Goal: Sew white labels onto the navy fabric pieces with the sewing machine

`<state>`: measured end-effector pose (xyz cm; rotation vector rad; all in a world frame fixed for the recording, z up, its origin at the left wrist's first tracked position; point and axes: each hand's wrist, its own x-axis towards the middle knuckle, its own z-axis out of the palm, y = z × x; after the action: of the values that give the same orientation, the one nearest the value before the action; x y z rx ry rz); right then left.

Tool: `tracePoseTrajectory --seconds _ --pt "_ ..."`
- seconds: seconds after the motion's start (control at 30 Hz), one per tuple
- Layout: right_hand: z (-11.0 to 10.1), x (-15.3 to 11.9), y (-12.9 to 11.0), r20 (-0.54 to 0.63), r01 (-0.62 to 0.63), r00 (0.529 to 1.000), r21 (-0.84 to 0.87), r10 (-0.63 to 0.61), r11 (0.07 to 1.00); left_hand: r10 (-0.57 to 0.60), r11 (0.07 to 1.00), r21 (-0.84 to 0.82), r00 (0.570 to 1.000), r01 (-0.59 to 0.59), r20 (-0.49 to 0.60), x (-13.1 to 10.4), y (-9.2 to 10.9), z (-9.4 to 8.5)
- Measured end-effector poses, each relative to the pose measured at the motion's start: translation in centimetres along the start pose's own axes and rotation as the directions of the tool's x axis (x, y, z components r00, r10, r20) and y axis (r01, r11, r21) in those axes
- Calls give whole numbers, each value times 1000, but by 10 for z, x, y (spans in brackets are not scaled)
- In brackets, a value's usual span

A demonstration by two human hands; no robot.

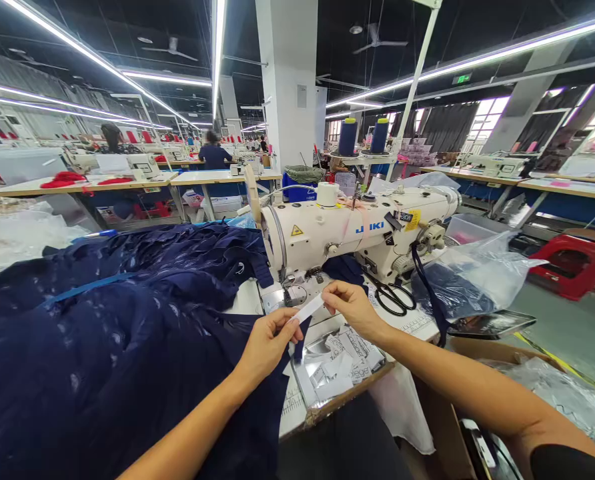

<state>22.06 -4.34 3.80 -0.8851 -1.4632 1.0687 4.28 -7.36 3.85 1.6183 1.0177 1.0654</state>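
A small white strip [308,309] is stretched between my two hands in front of the sewing machine [322,230]. My left hand [272,340] pinches its left end, beside a dark blue piece of cloth [300,343]. The strip's right end is between the closed fingers of my right hand [350,307]. Below them, a tray [305,390] holds several white printed labels [345,360]. Dark blue fabric [127,347] is heaped to the left, reaching up to the machine.
Black scissors [395,298] lie right of my right hand. A plastic bag [467,280] with dark contents sits at the right, above an open cardboard box [440,427]. Two thread cones [347,137] stand behind the machine. A red stool [575,263] is further right.
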Motion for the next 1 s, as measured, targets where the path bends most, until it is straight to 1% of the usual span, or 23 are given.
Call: tracePoseTrajectory --seconds 0.07,0.13,0.2,0.23,0.3,0.37,0.43,0.47,0.53,0.6,0.63,0.7,0.73,0.77,0.83,0.9,0.93,1.0 --pt "-3 2 2 -55 -6 998 28 7 1000 13 999 -42 999 -14 -44 0 0 -2" --pt "-7 4 5 -95 -11 995 48 16 999 33 998 -41 996 -37 -80 0 0 -4" --pt "-10 5 7 -115 -15 993 59 22 998 42 999 -30 997 -44 -70 0 1 -6" --pt "-11 5 9 -120 -16 992 64 24 998 41 999 -32 998 -43 -47 0 2 -7" --pt "-13 5 11 -128 -19 991 81 29 997 31 998 -60 998 -28 46 -2 6 -9" --pt "-14 5 13 -134 -22 990 114 37 993 25 994 -106 986 -7 164 -3 10 -10" --pt "-15 5 13 -116 -34 992 186 56 982 9 989 -145 966 29 257 -4 13 -11" --pt "-15 5 14 -87 -50 994 240 73 970 -1 987 -155 958 47 286 -4 14 -12" --pt "-16 4 13 26 -109 994 363 107 925 -23 986 -146 945 74 326 -3 13 -14" --pt "-17 2 13 195 -202 973 446 125 872 -30 994 -86 941 62 336 -1 11 -16" --pt "-17 1 12 285 -251 950 454 128 855 -24 999 -30 948 35 317 0 9 -16" --pt "-15 -1 12 417 -313 900 411 129 856 4 993 114 974 -31 227 3 6 -18" --pt "-13 -3 13 443 -310 887 366 129 877 25 982 180 985 -56 169 4 5 -18" --pt "-10 -4 13 436 -283 891 315 126 906 44 970 233 992 -71 120 5 4 -18" --pt "-3 -8 13 358 -185 928 207 101 961 72 951 295 995 -88 64 5 2 -18" --pt "4 -12 11 257 -88 965 103 59 991 87 937 335 995 -100 54 3 2 -17" --pt "8 -14 10 220 -46 975 53 33 998 86 930 354 995 -100 57 3 1 -16" --pt "13 -18 6 189 49 981 -52 -39 997 75 920 380 995 -92 58 2 1 -15"
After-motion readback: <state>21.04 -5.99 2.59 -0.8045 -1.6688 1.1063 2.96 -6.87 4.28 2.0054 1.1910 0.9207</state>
